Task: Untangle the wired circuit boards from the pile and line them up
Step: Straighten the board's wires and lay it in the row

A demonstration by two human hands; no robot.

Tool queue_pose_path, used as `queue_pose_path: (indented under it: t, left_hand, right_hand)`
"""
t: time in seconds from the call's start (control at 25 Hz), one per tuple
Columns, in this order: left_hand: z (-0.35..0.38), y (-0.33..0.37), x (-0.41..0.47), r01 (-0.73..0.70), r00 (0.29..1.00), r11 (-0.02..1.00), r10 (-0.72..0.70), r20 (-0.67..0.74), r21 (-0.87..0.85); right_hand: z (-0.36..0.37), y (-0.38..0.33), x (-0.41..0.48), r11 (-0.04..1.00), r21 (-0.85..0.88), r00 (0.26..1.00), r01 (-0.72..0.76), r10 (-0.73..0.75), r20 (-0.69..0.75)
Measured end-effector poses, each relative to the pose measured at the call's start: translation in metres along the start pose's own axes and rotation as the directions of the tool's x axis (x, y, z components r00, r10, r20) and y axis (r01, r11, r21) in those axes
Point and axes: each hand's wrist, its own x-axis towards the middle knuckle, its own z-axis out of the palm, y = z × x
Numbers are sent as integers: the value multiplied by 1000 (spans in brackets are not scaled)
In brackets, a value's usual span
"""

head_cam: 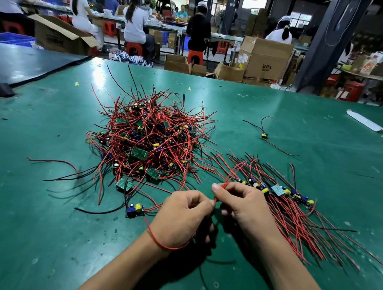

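With the left grip [182, 218], fingers curled, pinched the lower end of a red wire [231, 176]; with the right grip [248, 207], pinched the same wire just above, between thumb and forefinger. Held both close together over the near part of the green counter [31, 221]. Found the tangled pile of wired circuit boards [147, 139] beyond and to the left of both. Found a row of boards [279, 190] laid side by side just beyond the right grip, wires fanning toward the near right. Found a loose board [134, 209] just left of the left grip, and a single board [264, 136] farther off, behind the row.
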Motion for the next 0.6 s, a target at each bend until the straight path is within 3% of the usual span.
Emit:
queue_pose_path:
  t: [0.2,0.4,0.48,0.6]
  left_hand:
    - [-2,6,-3,4,998,1000,-5,61,26]
    - [-2,10,-4,-18,989,1000,17,149,3]
    - [-4,10,-3,-22,987,999,26,160,-28]
    - [-7,8,-2,-11,981,999,18,193,-37]
  right_hand:
    - [-8,7,13,984,-135,957,117,-148,-248]
    - [-15,4,18,947,-236,853,217,-302,-425]
    - [-13,1,19,974,-90,871,208,-226,-436]
    - [-11,-9,19,947,314,933,76,44,-357]
